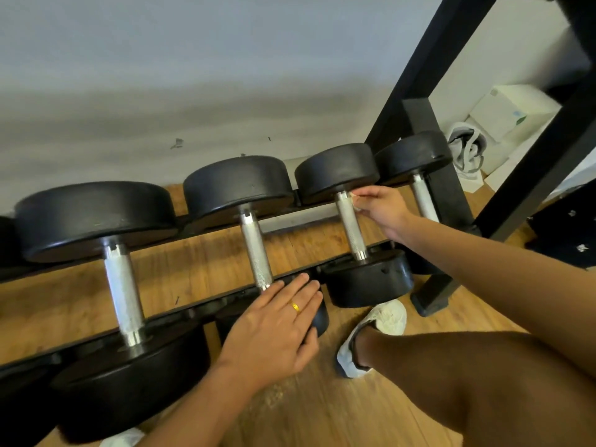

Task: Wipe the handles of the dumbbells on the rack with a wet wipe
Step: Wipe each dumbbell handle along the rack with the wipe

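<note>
Several black dumbbells with knurled silver handles lie across a low black rack [180, 312]. My right hand [382, 209] pinches a small white wet wipe [354, 201] against the upper end of the third dumbbell's handle [350, 225]. My left hand [274, 321] rests flat, fingers straight, on the near black head [319, 317] of the second dumbbell, just below its handle [254, 253]. The first dumbbell's handle [124, 291] stands to the left. A fourth handle [424, 201] shows at the right.
A black metal frame [429, 101] rises at the right behind the rack. White boxes [509, 111] and a pale bag [467, 150] sit by the wall. My leg [467, 375] and white shoe [377, 327] stand on the wooden floor [338, 414] close to the rack.
</note>
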